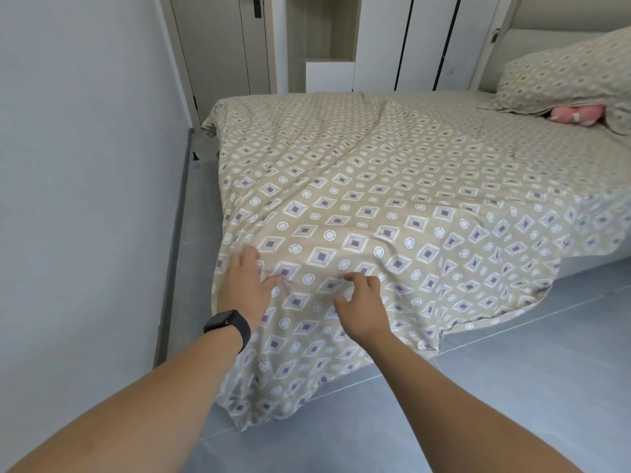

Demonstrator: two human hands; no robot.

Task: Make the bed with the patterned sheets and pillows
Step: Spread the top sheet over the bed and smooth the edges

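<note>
Pillow (566, 76) at headboard | pink toy (577, 114) beneath | wall (85, 148) left

The sheet (375, 186) lies spread over the bed (580, 264), its near corner hanging over the bed's corner down to the floor (512, 387) at 6 o'clock. The left hand (244, 279) and right hand (362, 302) rest on that corner, side by side. The pillows (566, 76) lie at 2 o'clock with a soft toy (573, 114) tucked under them. The wall (85, 165) stands at 9 o'clock, the door (218, 46) at 11.
</note>
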